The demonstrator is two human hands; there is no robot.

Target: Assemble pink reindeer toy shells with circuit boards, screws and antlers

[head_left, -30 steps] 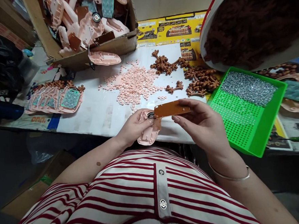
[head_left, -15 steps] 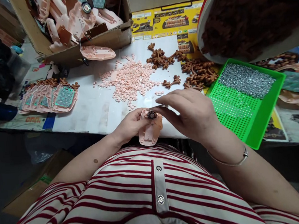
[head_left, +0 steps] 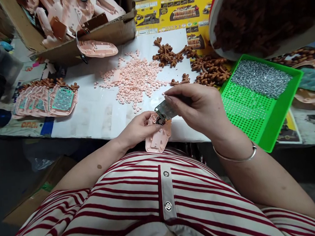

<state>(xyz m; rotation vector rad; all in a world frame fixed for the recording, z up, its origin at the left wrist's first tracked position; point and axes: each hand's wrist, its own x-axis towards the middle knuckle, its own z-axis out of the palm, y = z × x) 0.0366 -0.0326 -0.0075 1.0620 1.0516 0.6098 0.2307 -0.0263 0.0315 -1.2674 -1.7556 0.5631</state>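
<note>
My left hand is closed on a pink plastic shell, held near the table's front edge. Its thumb lies beside a small round black part, which looks like a speaker, in the shell's upper end. Between thumb and fingers, my right hand pinches a greyish circuit board, tilted just above the shell's upper right. Part of the board is hidden by the fingers. Beyond both hands lies a heap of small pink plastic rings.
Brown branch-shaped pieces lie at the back right. A green perforated tray holds silver screws. Shells with boards overlap at left. A cardboard box of pink parts and a tub of brown pieces stand behind.
My right hand has turned the circuit board from edge-on so its flat face shows, lifting it slightly from the shell. My left hand keeps its hold. The whole view has shifted a little.
</note>
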